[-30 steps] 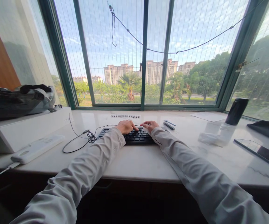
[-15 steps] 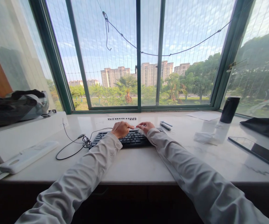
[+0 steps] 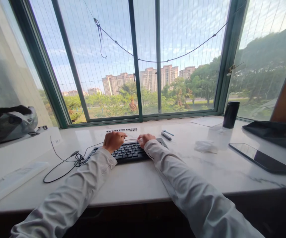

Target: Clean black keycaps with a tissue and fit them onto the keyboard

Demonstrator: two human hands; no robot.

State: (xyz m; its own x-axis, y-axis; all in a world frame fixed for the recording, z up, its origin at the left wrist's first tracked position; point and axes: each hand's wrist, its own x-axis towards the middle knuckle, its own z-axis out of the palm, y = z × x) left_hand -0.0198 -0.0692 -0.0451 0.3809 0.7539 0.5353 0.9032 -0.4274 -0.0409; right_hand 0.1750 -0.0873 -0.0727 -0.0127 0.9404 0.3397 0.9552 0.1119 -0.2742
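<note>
A black keyboard point(image 3: 129, 151) lies on the pale stone counter, its far middle edge partly covered by my hands. Over its left half is my left hand point(image 3: 114, 140), with curled fingers and the fingertips pointing right. My right hand point(image 3: 146, 139) rests above the right half, thumb and fingers drawn together. A short gap separates the two hands. Whatever either hand may hold is too small or hidden to make out. Behind the keyboard runs a row of small black pieces that look like keycaps point(image 3: 121, 130).
A tangled black cable point(image 3: 79, 159) lies left of the keyboard, near a white power strip point(image 3: 16, 180). Rightward are a small dark tool point(image 3: 166, 136), a clear plastic bag point(image 3: 206, 146), a phone point(image 3: 261, 158) and a black cylinder point(image 3: 231, 114). The window stands behind the counter.
The view has swung to the right and tilted a little. My fingertips, almost meeting before, are now farther apart, and my left hand's extended finger has curled in.
</note>
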